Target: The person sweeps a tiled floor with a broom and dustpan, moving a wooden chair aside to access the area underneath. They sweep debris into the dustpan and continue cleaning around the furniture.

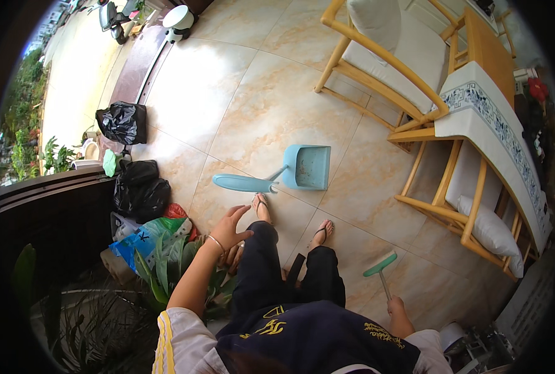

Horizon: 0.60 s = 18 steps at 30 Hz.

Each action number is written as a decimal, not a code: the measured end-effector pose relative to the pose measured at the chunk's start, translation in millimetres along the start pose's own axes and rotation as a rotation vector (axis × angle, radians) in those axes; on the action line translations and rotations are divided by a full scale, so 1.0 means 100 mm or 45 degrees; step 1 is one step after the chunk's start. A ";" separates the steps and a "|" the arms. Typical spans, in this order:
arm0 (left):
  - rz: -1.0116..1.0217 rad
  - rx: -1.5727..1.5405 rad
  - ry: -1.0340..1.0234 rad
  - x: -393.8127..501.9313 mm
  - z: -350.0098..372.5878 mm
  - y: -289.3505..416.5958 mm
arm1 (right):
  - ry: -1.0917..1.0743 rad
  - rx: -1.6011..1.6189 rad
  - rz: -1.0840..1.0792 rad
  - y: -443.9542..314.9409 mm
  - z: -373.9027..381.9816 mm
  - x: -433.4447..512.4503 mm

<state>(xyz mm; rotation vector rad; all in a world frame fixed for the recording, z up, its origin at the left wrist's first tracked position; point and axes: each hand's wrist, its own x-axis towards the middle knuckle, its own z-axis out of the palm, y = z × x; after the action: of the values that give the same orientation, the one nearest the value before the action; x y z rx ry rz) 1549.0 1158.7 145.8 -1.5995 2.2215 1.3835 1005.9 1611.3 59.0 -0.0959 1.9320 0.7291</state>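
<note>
My left hand (229, 229) is empty, its fingers apart, above my left knee and below the handle of a light-blue dustpan. The long handle (242, 183) appears raised towards me, near my left foot. The dustpan (312, 167) rests on the tiles in front of my feet, with small dark specks of debris in its tray. Down at my right side, my right hand (395, 306) grips the thin pole of a floor wiper or broom. Its narrow green head (380, 264) has a pale edge and lies to the right of my right foot.
Black plastic bags (139, 189) and a blue-green bag (151, 238) sit by the doorway at left. A leafy potted plant (165, 266) stands close to my left arm. Wooden chairs (375, 100) with pale cushions flank a table (483, 100) at right. A white-topped bin (178, 21) is farther off.
</note>
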 end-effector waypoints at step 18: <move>1.510 -0.592 0.526 -0.61 -5.59 0.55 | 0.659 -0.607 -0.246 -3.59 -2.14 -3.08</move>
<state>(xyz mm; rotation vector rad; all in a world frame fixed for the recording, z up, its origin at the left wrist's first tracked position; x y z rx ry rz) 1766.2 818.8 542.1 -0.4899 3.5638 2.0063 1115.0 1130.7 221.9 -0.8227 2.1438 1.0962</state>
